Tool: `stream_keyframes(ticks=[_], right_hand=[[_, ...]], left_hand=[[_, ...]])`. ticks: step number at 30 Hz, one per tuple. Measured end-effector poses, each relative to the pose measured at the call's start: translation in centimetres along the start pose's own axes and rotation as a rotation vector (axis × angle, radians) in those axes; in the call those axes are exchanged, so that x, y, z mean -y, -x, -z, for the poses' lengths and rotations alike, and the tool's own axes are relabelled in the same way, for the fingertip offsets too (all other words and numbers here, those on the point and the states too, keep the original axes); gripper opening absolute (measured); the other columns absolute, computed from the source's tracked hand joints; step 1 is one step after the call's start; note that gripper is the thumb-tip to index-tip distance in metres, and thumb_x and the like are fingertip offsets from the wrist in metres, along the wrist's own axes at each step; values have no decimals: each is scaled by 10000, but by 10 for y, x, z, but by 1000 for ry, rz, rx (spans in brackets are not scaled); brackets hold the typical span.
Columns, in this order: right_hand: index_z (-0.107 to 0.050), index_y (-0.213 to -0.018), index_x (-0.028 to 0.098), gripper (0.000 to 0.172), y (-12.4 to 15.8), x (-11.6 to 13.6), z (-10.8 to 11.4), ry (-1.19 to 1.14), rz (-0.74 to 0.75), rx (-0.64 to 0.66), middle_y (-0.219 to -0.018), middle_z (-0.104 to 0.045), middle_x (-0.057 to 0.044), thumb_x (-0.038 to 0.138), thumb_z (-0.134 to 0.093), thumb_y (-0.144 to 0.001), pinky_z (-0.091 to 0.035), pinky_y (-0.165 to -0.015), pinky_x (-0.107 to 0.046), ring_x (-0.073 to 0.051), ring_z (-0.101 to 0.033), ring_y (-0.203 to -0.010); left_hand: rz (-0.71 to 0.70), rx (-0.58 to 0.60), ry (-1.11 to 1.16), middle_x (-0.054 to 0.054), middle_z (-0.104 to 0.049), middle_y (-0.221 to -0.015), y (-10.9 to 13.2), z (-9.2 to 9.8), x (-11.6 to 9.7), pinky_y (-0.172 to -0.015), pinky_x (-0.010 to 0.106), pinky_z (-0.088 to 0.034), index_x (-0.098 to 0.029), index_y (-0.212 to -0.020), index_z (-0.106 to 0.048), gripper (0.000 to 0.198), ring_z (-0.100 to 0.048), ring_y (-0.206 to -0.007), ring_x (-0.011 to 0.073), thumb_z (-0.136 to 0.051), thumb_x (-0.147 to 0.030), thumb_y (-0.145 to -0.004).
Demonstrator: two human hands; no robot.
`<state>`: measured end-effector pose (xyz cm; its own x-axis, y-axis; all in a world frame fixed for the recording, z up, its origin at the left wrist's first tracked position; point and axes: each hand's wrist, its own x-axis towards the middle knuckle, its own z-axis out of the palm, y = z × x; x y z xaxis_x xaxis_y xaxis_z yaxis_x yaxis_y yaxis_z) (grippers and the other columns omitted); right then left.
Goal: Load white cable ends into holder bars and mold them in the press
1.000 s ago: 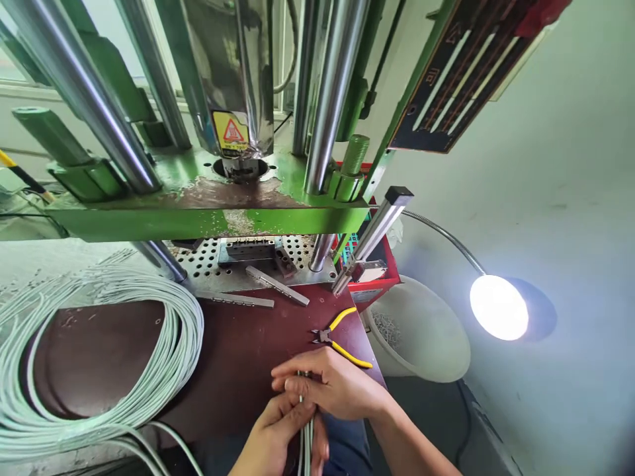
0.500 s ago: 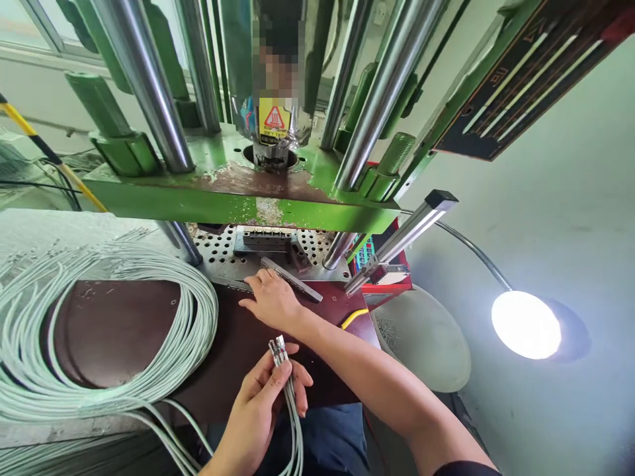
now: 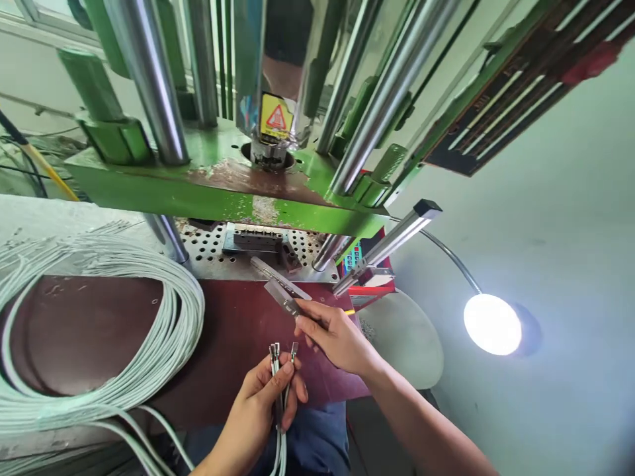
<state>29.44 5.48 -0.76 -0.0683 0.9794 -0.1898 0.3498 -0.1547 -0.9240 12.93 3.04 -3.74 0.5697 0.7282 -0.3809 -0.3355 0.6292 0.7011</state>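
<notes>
My left hand (image 3: 262, 406) is closed round a small bundle of pale green cables (image 3: 278, 396), their metal terminal ends sticking up above my fingers. Just right of it, my right hand (image 3: 337, 337) pinches a flat metal bar (image 3: 282, 299) and holds it lifted and tilted over the dark red worktop (image 3: 233, 344). A second metal bar (image 3: 278, 276) lies on the perforated plate (image 3: 208, 248) of the green press (image 3: 223, 192) behind.
A large coil of pale green cable (image 3: 99, 330) lies on the left of the worktop. Steel columns (image 3: 149, 79) rise from the press. A gooseneck lamp (image 3: 491, 324) shines at right above a white bin (image 3: 407, 337). A red box (image 3: 372, 277) stands beside the press.
My right hand went from the cable ends to the bar on the plate, picked it up and drew it back toward me. The left hand keeps the cables; the view shifted slightly.
</notes>
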Motion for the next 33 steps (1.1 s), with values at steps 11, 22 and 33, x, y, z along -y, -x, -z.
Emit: stream_keyframes(ticks=[11,22,33], right_hand=[[-637,-1281,167,396,22,-5,0,-190,-66,50,-859,-719,-30,275,-537,-914,-511,-709,-262,-124,-628,-741],[-649,-1275,172,400,32,-6,5,-122,-95,125,-848,-716,-34,251,-530,-902,-516,-783,-299,-154,-630,-781],[-592,-1345,186,443,33,-7,1,-56,-66,140,-913,-725,-49,260,-495,-919,-518,-793,-317,-181,-644,-839]], left_hand=[[20,-18,-331,-23,-505,-429,5,-19,7,-454,222,-303,-166,-605,-574,495,-416,-378,82,-595,-620,-803],[-1,-67,-488,-30,-461,-402,7,-23,18,-404,222,-273,-173,-509,-527,537,-396,-322,76,-562,-628,-792],[-26,-101,-540,-34,-446,-369,9,-33,16,-377,219,-240,-179,-495,-522,561,-379,-307,76,-547,-656,-788]])
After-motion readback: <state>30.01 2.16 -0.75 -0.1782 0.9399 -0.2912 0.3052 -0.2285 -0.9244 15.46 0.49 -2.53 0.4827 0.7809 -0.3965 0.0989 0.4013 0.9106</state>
